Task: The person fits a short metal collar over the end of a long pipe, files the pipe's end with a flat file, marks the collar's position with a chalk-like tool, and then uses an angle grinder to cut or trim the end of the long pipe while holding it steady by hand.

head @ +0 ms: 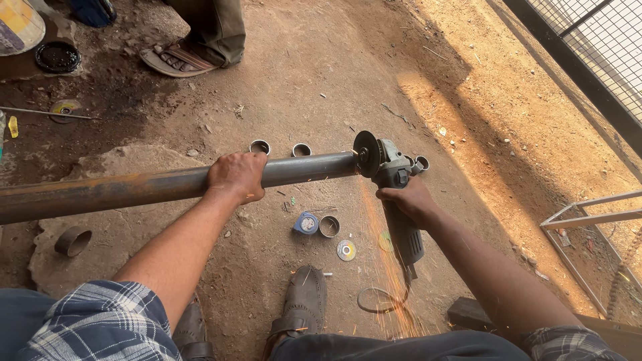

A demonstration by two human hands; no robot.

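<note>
The left hand point(235, 175) was wrapped tight round a long steel pipe point(134, 189) that ran horiz. from 9 o'clock to centre. The right hand point(409, 200), fingers closed on an angle grinder point(398, 207), held its disc point(366, 154) against the pipe end, w/ sparks point(384, 267) falling toward 6 o'clock. Cut pipe rings point(328, 226) lay on the dirt floor point(468, 100) below the pipe, nr a blue tape measure point(306, 222). Another person's sandalled foot point(178, 59) stood at 11 o'clock.
</note>
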